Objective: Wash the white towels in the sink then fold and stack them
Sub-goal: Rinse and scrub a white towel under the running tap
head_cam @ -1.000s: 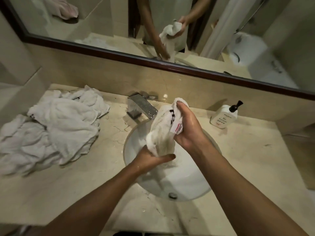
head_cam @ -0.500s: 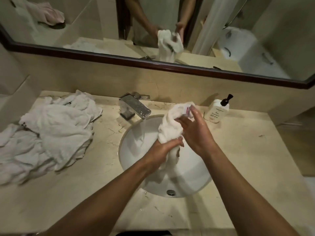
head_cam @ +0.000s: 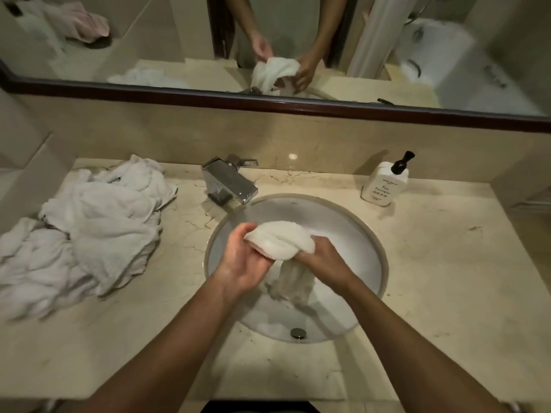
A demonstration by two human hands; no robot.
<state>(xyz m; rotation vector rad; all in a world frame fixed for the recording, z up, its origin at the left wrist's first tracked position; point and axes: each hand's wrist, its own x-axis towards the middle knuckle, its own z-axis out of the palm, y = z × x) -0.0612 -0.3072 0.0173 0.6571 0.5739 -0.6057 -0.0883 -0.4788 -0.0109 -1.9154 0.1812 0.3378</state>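
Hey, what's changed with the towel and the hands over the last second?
The towel went from held upright, right hand on top and left hand below, to lying sideways lower over the sink, one hand gripping each end, a wet tail hanging down. Neither hand let go. The towel pile, faucet and soap bottle stayed where they were.

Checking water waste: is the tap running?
Apparently off: no stream shows below the chrome square faucet, above the round white sink.
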